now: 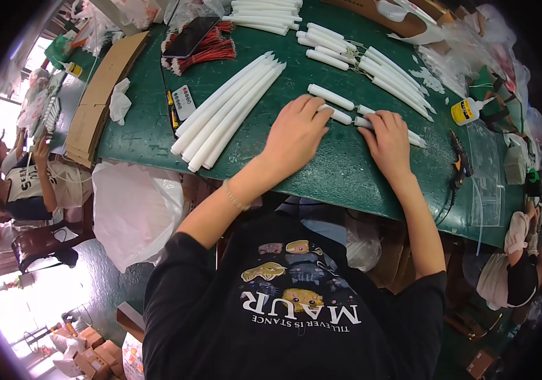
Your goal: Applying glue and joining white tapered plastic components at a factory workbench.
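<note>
Green table (pixel 341 168) below. Long white candles (pixel 228 114) piled at left. Left hand (pixel 293 132), right hand (pixel 389 140) near front edge, 2 narrow grips. Glue gun (pixel 458 158) farther right. White tube (pixel 342 116) between hands, 1 end in left fingers; lifted or resting, can't tell. White piece (pixel 363 123), partly hidden, in right fingers.

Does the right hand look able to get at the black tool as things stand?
Probably yes: green tabletop lies between the right hand and the black tool, though it seems to hold a white stick.
</note>
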Tool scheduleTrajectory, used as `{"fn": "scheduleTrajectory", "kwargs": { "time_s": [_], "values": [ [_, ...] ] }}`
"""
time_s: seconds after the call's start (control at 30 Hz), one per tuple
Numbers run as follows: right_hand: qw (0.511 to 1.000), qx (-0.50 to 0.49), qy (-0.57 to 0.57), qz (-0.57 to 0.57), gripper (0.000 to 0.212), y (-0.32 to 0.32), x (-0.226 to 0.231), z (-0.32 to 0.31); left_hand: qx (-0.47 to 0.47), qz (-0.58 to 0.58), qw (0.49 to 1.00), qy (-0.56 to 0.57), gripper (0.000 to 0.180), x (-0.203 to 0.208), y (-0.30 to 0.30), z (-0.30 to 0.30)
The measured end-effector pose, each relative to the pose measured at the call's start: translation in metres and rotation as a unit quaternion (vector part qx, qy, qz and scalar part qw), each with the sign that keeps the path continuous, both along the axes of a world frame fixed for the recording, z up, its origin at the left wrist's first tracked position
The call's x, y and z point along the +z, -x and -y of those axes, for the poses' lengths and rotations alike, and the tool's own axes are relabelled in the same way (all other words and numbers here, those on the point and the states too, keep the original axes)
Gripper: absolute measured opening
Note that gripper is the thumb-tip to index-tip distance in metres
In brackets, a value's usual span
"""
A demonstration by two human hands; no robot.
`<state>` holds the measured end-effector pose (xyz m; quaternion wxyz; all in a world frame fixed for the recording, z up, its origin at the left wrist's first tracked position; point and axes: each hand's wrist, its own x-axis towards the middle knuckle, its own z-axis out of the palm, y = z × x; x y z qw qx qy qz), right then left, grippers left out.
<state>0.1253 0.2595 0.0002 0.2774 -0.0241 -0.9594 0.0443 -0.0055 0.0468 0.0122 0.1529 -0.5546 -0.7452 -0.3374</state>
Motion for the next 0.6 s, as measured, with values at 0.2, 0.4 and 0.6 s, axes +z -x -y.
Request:
{"fn": "scheduleTrajectory", "kwargs": {
  "time_s": [0.2,0.4,0.6],
  "values": [
    [0.998,0.035,0.051,-0.011,0.028,-0.004,0.0,0.004,-0.017,-0.062,0.996,0.064,0.023,-0.007,0.017,-0.03],
    [0.993,0.091,0.076,0.008,0.029,-0.019,0.008,0.014,-0.097,0.025,0.992,0.071,0.014,0.004,0.003,-0.004],
    [0.987,0.112,0.112,0.036,0.029,-0.028,0.016,0.021,-0.126,0.153,0.975,0.105,0.016,0.005,-0.007,0.011]
  ]
}}
